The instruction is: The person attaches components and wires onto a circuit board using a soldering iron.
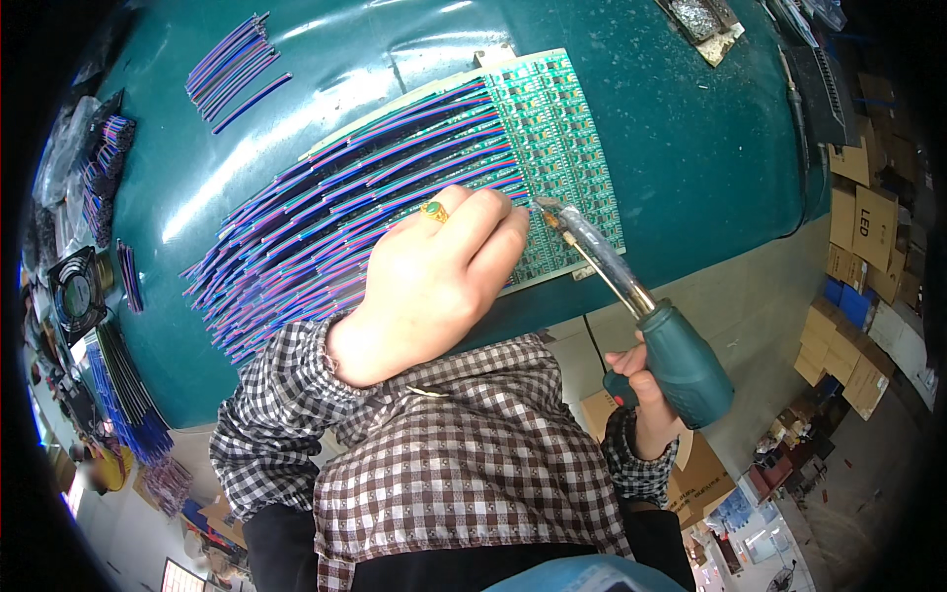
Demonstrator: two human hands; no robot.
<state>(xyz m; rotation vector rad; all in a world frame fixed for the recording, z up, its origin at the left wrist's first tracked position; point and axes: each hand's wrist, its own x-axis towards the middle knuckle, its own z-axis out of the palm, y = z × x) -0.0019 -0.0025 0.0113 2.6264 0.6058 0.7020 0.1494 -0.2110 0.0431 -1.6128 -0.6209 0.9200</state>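
Observation:
A green panel of small circuit boards (pixel 555 113) lies on the table, with rows of multicoloured ribbon wires (pixel 326 222) running from it to the left. My left hand (pixel 444 266), a green-stoned ring on one finger, lies over these wires. Its fingers are pinched at the wire ends beside the bare board area; the fingertips are partly hidden. In my right hand (pixel 646 395) is a soldering gun (pixel 686 360) with a fat green body and a long metal barrel. Its tip points up and left, right beside my left fingertips at the board; whether it touches, I cannot tell.
A loose bundle of ribbon wires (pixel 232 69) lies at the far left of the green table (pixel 691 187). More wire bundles (pixel 123 395) and a black fan (pixel 77 294) line the left edge. A solder-stained tray (pixel 702 20) sits far right; cardboard boxes (pixel 873 227) stand beyond.

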